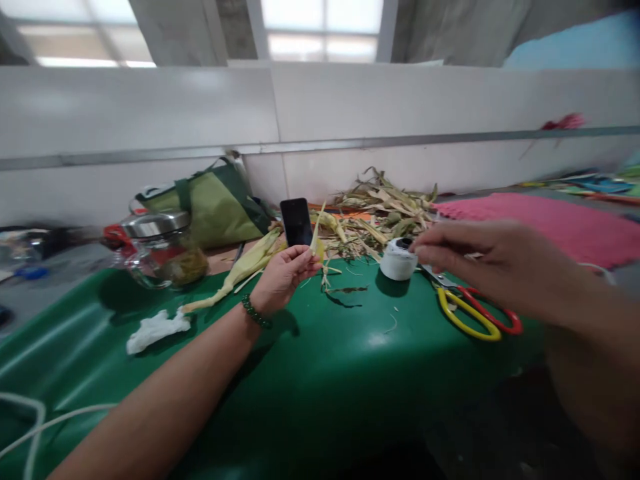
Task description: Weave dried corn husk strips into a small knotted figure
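Note:
My left hand (286, 279), wearing a green bead bracelet, pinches a pale, pointed corn husk strip (316, 230) upright between thumb and fingers. Below it, a dry, dark shred (345, 290) lies on the green cover. My right hand (475, 263) is blurred, its thumb and fingers drawn together; whatever is in them is too small to make out. Its fingertips are close beside a white round spool-like thing (398, 261) with a dark centre. Partly beneath that hand lie scissors (467, 313) with one yellow and one red handle.
A glass jug (167, 257) with a metal lid stands left, before a green bag (215, 207). A phone (296, 223) leans upright behind my left hand. Dry husks (387, 200) are heaped at the back. White tissue (157, 331), a long husk (245, 265) and pink cloth (540, 220) lie around.

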### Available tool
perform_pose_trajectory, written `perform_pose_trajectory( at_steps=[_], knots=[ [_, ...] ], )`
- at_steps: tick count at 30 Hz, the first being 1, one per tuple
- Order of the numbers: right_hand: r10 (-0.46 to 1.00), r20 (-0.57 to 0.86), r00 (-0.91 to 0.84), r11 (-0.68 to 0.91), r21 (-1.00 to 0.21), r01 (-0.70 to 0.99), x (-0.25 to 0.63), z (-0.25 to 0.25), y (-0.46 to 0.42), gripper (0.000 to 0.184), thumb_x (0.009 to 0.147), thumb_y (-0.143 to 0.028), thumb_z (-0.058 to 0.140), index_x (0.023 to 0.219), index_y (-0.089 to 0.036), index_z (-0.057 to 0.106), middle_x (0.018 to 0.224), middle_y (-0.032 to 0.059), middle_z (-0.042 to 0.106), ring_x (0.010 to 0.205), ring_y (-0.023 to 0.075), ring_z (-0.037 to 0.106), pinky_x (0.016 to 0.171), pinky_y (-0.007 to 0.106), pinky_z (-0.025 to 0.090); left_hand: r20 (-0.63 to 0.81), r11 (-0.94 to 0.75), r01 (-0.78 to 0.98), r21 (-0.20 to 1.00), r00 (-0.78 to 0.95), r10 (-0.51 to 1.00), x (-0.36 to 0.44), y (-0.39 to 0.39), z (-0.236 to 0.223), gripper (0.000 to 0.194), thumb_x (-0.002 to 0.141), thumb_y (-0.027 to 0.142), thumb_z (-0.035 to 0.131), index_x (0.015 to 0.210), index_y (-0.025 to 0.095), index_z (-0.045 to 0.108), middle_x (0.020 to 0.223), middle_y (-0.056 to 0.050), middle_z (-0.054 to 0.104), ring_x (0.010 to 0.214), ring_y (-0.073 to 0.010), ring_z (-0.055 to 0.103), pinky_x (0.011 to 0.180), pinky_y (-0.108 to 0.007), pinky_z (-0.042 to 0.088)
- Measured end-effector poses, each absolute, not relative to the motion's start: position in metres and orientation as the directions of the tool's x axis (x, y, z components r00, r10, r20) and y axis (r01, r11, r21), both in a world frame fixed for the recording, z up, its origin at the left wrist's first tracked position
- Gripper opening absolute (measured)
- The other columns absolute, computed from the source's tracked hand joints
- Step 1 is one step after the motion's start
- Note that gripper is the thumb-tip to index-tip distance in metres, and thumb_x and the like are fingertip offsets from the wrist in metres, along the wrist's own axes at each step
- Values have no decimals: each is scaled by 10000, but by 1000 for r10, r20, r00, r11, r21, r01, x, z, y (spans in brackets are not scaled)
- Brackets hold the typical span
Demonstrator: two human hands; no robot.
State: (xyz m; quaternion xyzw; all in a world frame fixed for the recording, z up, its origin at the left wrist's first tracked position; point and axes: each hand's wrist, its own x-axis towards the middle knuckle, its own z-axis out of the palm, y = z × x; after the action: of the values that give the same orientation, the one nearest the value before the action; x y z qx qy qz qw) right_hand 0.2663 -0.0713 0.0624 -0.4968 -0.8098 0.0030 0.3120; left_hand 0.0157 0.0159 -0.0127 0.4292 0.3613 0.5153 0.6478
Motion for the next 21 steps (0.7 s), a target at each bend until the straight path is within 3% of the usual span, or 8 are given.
perform_pose_trajectory(
  at_steps=[4,6,11,14,16,20,21],
  knots=[
    [987,125,-100,111,-84,990,314,18,-90,293,890,-327,424,827,-185,671,799,87,688,697,202,621,614,301,419,29,58,-319,946,261,965,15,18,-17,217,669,214,780,750,147,591,640,16,647,572,-75,625,587,-167,518],
    [999,31,15,-16,39,999,329,-5,-94,266,879,-309,441,829,-170,663,853,120,689,758,228,634,647,308,423,73,12,-315,949,259,963,14,21,-19,249,652,248,793,776,151,600,665,21,642,597,-77,626,576,-161,508],
    [980,-80,185,-173,132,976,344,-37,-81,306,839,-212,433,1098,-138,577,1010,153,656,914,274,635,680,313,406,86,2,-303,953,278,957,13,21,-20,275,620,264,812,758,143,608,649,14,638,598,-84,624,597,-178,518],
    [970,-98,223,-215,83,973,349,-38,-67,489,754,-186,482,1236,-107,477,1015,182,652,896,308,646,639,319,399,73,19,-305,952,285,956,13,20,-19,284,590,252,828,739,134,617,644,5,646,602,-95,640,603,-185,525],
    [965,-91,247,-250,-19,968,356,-35,-64,556,719,-191,501,1266,-111,445,962,187,668,843,316,659,616,327,410,62,31,-313,949,283,957,13,20,-19,280,582,243,833,728,134,620,644,-1,656,607,-102,651,609,-189,528],
    [956,66,285,-262,-246,933,379,-36,-84,416,777,-303,477,1183,-212,492,886,200,688,763,330,667,650,389,462,64,31,-323,946,282,957,13,22,-22,254,602,222,822,725,129,621,656,-15,671,622,-115,669,627,-207,533],
    [951,120,284,-240,-287,927,386,-39,-93,387,790,-349,480,1163,-251,494,928,196,689,827,332,670,692,390,478,68,29,-323,946,283,957,13,23,-24,250,607,221,819,729,127,622,657,-16,673,627,-119,674,630,-211,534]
  ],
)
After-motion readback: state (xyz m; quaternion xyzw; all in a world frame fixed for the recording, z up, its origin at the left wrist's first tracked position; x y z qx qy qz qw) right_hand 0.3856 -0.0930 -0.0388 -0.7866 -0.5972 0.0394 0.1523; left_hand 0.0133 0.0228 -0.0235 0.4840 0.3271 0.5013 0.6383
